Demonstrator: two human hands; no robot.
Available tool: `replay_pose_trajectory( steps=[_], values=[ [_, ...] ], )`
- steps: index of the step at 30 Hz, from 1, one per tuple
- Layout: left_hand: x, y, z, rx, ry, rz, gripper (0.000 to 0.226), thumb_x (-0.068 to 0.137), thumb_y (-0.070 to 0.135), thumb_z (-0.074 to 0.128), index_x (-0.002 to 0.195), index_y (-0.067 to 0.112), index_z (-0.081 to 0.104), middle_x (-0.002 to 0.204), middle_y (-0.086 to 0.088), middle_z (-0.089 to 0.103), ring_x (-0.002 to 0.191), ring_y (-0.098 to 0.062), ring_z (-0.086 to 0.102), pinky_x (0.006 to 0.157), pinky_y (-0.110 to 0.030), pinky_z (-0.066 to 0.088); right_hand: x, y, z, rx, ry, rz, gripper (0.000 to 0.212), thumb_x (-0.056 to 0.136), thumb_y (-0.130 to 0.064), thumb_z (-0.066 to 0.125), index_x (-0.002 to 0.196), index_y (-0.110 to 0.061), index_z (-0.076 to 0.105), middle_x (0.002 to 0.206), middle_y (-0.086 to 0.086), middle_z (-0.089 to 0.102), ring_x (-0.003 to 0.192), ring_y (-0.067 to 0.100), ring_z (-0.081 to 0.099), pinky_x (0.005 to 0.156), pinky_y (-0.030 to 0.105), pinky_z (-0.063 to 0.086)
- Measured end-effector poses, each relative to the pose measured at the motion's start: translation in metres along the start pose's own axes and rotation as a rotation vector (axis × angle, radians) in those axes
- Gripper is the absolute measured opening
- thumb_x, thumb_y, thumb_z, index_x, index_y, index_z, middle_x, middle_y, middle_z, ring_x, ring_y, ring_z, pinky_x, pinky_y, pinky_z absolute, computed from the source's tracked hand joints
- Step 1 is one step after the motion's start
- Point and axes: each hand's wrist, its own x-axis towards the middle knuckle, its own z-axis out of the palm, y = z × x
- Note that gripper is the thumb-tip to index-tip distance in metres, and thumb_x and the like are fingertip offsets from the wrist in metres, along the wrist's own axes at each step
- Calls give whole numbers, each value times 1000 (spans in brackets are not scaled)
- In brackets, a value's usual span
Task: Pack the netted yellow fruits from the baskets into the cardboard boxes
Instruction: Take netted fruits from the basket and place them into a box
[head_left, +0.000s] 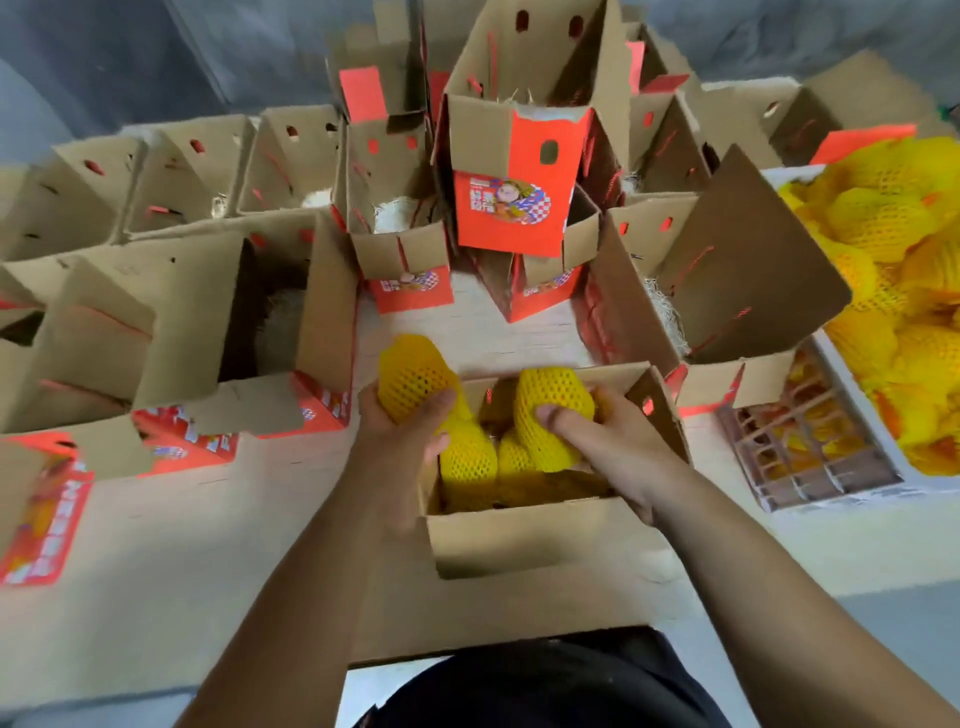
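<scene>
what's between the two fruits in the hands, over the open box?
Head view: no object sits between the left-hand fruit and the right-hand fruit. The gap shows the box's far wall, with netted fruits already packed below it.

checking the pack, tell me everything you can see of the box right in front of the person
The box is plain brown cardboard, open at the top, its flaps folded outward, with a red-edged hole in the right flap. It sits on a cardboard-covered surface close to the person. Inside lie yellow netted fruits. The left hand grips one fruit over its left rim; the right hand grips another fruit above the opening. Whether the box's bottom is fully covered cannot be seen.
</scene>
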Motion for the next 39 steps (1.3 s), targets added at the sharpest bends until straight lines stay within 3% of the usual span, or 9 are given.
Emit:
replay_pose_trajectory(
  steps=[5, 9, 13, 17, 23, 27, 29, 34, 39],
  values=[
    [6, -10, -5, 72, -68, 46, 60, 67, 41, 88, 115, 57, 56, 114, 9, 72, 101, -12, 73, 74, -32, 58, 25, 4, 11, -568, -108, 99, 71, 70, -51, 83, 130, -26, 55, 108, -2, 72, 99, 17, 68, 89, 38, 57],
    [8, -18, -4, 156, -20, 81, 69, 58, 56, 87, 117, 52, 52, 104, 10, 73, 94, -14, 73, 74, -35, 59, 46, 20, 38, -984, -244, 320, 120, 79, -53, 74, 160, -17, -8, 125, 10, 61, 112, 29, 60, 86, 33, 47],
    [1, -27, -3, 401, 7, 218, 71, 69, 47, 83, 124, 49, 39, 108, 17, 67, 97, -8, 67, 87, -40, 58, 60, 30, 61, -1296, -270, 170, 77, 76, -78, 58, 143, -38, 51, 140, -3, 59, 126, 28, 57, 105, 41, 44],
    [-1, -28, 4, 653, -53, 253, 81, 77, 47, 79, 138, 46, 27, 137, 6, 52, 121, -22, 57, 98, -49, 51, 61, 28, 73, -1336, -278, 151, 84, 64, -95, 46, 137, -53, 48, 147, -16, 53, 133, 27, 54, 113, 47, 37],
    [-8, -36, 17, 724, -180, 281, 88, 86, 28, 83, 151, 38, 25, 148, 9, 40, 122, -2, 39, 100, -24, 35, 52, 24, 48, -1189, -343, 225, 49, 94, -40, 69, 137, -24, 56, 137, 5, 61, 124, 33, 58, 105, 46, 48],
    [-7, -38, 23, 641, -155, 190, 89, 89, 23, 80, 155, 31, 20, 146, 5, 41, 129, -12, 43, 108, -31, 39, 25, 7, 26, -131, -106, 51, 39, 87, -15, 68, 124, -16, 56, 120, 7, 70, 107, 22, 64, 93, 37, 54],
    [-2, -38, 25, 635, -170, 151, 91, 91, 16, 77, 158, 27, 17, 149, 1, 41, 133, -17, 45, 113, -35, 40, 13, 0, 24, 250, -248, 26, 47, 85, -6, 63, 131, -11, 58, 122, 12, 71, 108, 21, 68, 100, 38, 54],
    [6, -33, 20, 633, -403, -85, 97, 90, 15, 60, 160, 51, 3, 137, 3, 51, 101, -8, 59, 71, -18, 53, 12, -4, 30, -110, -181, -79, 43, 94, 5, 63, 133, -14, 62, 118, 13, 73, 107, 30, 69, 99, 43, 56],
    [11, -21, 12, 437, -318, -155, 75, 81, 28, 51, 154, 45, 39, 143, 1, 58, 128, -20, 55, 113, -45, 43, 24, 2, 39, -80, -196, 13, 35, 81, -13, 68, 116, -17, 66, 91, 4, 72, 84, 18, 66, 76, 34, 56]
  ],
)
